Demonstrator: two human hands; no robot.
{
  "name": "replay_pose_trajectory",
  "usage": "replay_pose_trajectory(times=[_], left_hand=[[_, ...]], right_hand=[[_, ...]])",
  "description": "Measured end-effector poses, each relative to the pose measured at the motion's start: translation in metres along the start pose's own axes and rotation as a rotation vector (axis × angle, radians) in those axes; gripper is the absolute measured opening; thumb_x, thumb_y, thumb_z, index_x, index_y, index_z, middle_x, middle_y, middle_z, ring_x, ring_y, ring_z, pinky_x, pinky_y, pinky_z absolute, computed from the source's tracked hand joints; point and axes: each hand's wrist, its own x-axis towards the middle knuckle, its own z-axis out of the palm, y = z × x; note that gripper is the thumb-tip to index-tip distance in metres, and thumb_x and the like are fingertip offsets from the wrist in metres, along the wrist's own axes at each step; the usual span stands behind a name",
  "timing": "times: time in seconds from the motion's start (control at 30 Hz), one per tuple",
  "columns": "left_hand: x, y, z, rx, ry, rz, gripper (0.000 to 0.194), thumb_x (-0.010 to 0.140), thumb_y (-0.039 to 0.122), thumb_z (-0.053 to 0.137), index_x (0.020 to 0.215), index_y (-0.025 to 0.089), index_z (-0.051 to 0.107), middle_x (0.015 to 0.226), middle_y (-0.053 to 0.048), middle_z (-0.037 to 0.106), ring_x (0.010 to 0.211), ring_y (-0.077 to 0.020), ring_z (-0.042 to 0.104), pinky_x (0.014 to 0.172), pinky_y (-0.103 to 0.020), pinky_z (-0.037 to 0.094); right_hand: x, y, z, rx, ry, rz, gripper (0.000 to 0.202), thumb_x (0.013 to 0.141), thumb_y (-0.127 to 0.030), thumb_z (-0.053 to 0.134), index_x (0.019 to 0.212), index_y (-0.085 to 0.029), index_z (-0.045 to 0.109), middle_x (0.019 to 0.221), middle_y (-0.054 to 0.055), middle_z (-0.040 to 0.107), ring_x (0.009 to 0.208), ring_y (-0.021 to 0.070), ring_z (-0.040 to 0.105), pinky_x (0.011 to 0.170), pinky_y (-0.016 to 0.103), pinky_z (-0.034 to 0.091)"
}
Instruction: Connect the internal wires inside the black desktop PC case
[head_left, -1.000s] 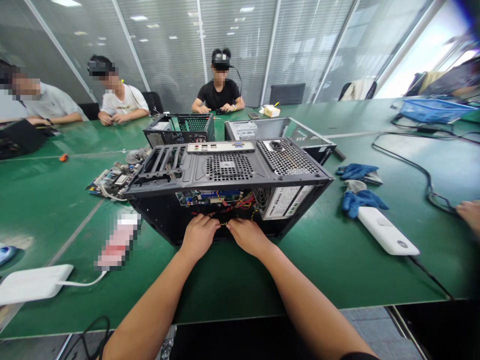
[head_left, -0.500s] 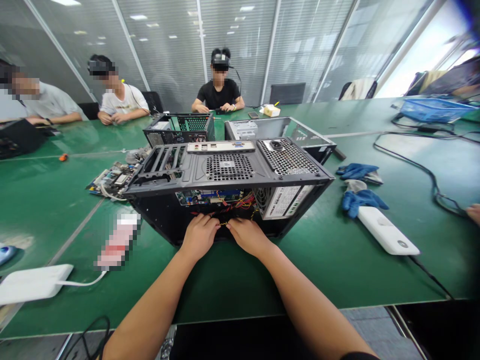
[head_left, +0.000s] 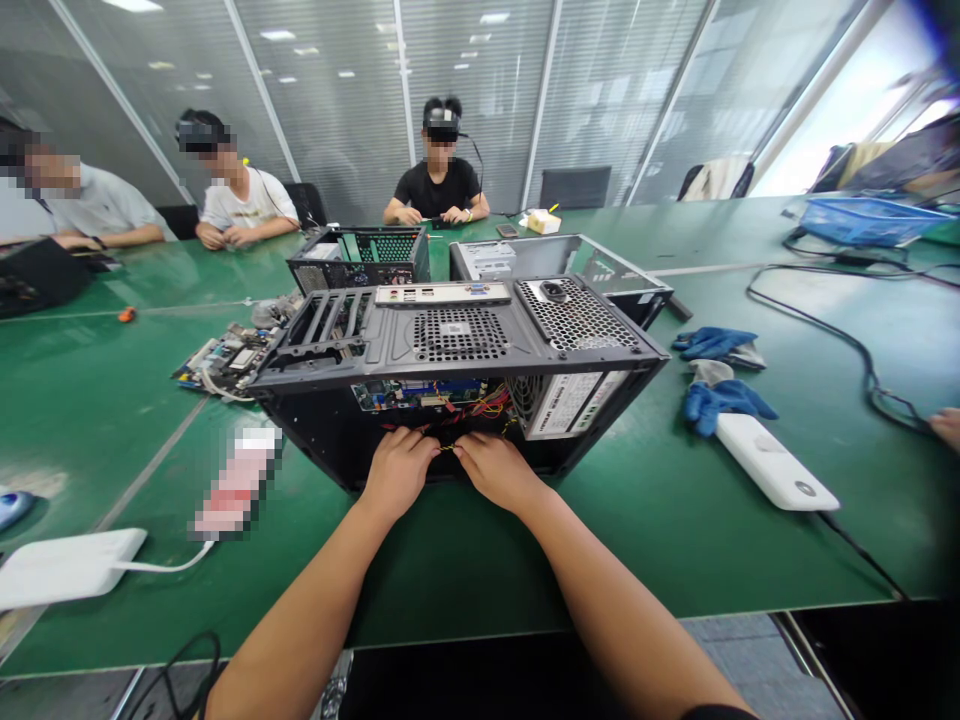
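Note:
A black computer case (head_left: 322, 425) stands on the green table with its open side toward me. Inside it show a blue circuit board (head_left: 420, 393), a power supply (head_left: 574, 405) with a white label, and red and yellow wires (head_left: 491, 403). My left hand (head_left: 401, 465) and my right hand (head_left: 495, 470) are side by side at the lower part of the opening. Both pinch a thin yellow-black cable (head_left: 448, 447), a short piece of which shows between their fingertips. Some fingertips are hidden inside the case.
Behind are two more cases (head_left: 360, 270). Circuit boards (head_left: 232, 355) and a phone (head_left: 236, 483) lie left, a white power bank (head_left: 75, 567) nearer. Blue gloves (head_left: 724, 400), a white device (head_left: 776, 462) and a blue basket (head_left: 870, 220) are right. Several people sit around the table.

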Motion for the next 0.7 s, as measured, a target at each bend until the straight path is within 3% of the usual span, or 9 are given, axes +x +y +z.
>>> replay_pose_trajectory(times=[0.2,0.5,0.7], left_hand=[[0.0002,-0.0014,0.0000,-0.008,-0.004,0.009,0.015,0.097,0.022,0.053,0.091,0.020,0.067,0.085,-0.004,0.069,0.083,-0.0218,0.057,0.072,-0.035,0.042],[-0.0007,0.0001,-0.0007,-0.084,0.019,-0.016,0.013,0.095,0.028,0.056,0.093,0.019,0.066,0.088,-0.005,0.068,0.086,-0.0222,0.056,0.077,-0.036,0.042],[-0.0012,0.0004,0.0015,-0.097,0.112,0.013,0.014,0.094,0.031,0.059,0.099,0.019,0.067,0.094,-0.006,0.069,0.089,-0.0223,0.056,0.077,-0.035,0.041]], right_hand=[[0.0003,0.0014,-0.0005,-0.036,0.023,-0.027,0.027,0.102,-0.024,0.038,0.094,-0.017,0.063,0.092,0.006,0.067,0.089,0.0173,0.061,0.082,0.028,0.039],[-0.0003,0.0013,-0.0024,0.016,-0.011,0.000,0.026,0.103,-0.025,0.039,0.094,-0.019,0.063,0.091,0.005,0.070,0.083,0.0158,0.063,0.070,0.026,0.035],[0.0002,-0.0007,-0.0019,0.008,-0.023,-0.016,0.026,0.103,-0.025,0.039,0.095,-0.019,0.063,0.092,0.005,0.070,0.085,0.0160,0.063,0.070,0.026,0.035]])
